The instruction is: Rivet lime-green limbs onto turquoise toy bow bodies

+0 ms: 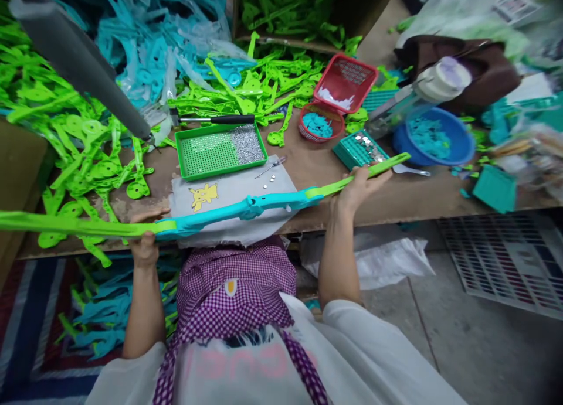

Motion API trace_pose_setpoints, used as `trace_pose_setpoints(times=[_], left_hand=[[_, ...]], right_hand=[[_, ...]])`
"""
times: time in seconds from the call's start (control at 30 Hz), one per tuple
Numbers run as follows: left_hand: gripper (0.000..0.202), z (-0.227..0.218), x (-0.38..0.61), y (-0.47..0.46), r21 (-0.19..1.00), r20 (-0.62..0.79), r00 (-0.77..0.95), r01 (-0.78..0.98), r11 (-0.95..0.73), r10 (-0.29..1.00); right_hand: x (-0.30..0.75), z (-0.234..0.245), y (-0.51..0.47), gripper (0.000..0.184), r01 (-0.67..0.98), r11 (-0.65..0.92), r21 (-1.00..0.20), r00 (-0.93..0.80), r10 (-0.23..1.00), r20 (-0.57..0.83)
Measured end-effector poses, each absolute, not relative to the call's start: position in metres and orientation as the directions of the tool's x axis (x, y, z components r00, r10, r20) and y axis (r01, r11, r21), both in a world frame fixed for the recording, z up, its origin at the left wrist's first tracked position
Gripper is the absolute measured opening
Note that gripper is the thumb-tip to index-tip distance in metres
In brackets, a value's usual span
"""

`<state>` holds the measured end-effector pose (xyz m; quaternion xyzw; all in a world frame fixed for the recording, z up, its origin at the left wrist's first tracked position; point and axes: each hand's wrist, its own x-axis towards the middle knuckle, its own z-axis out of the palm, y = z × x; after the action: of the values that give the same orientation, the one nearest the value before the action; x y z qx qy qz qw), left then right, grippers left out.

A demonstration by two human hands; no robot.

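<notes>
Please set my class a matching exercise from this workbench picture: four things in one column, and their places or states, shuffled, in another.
Things
1. Long green-and-blue piece
2. Green tray
3. Red basket
4. Blue bowl

Places or states
A. Its lid stands open
B. In front of the brown bag
C. Held by the left hand and right hand
D. Silver bits gathered at one end

Right pairs: 1-C, 2-D, 3-A, 4-B

Strip (253,207) before tray (224,167); basket (320,139), then bowl (461,141), to right
</notes>
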<state>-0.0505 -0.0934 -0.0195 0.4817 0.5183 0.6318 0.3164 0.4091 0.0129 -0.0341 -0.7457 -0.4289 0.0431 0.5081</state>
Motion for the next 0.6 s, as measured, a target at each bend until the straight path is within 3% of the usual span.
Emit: trace_pose_setpoints(times=[0.1,0.2,0.37,0.53,0.6], left_hand=[[0.043,-0.016,-0.048,-0.087,0.947,0.284,-0.331,0.243,-0.209,0.900],[0.037,-0.016,-0.041,-0.079,0.940,0.301,-0.347,0.267,-0.214,0.888],[0.033,-0.012,-0.030,-0.073,0.964,0.246,-0.622,0.076,-0.255,0.743],[0.038,-0.021,-0.046,-0.081,0.980,0.153,-0.595,0.197,-0.041,0.789],[0.042,-0.029,-0.050,-0.084,0.985,0.128,-0.621,0.173,-0.024,0.773]], right_hand=[[0.401,-0.032,0.006,0.054,0.477,-0.168,-0.863,0.786,0.522,0.332],[0.396,-0.033,0.004,0.057,0.413,-0.146,-0.899,0.816,0.497,0.295],[0.391,-0.039,0.004,0.055,0.377,-0.193,-0.906,0.827,0.510,0.236],[0.395,-0.023,-0.001,0.056,0.325,-0.192,-0.926,0.866,0.454,0.210],[0.393,-0.004,-0.010,0.062,0.367,-0.165,-0.916,0.877,0.388,0.282]])
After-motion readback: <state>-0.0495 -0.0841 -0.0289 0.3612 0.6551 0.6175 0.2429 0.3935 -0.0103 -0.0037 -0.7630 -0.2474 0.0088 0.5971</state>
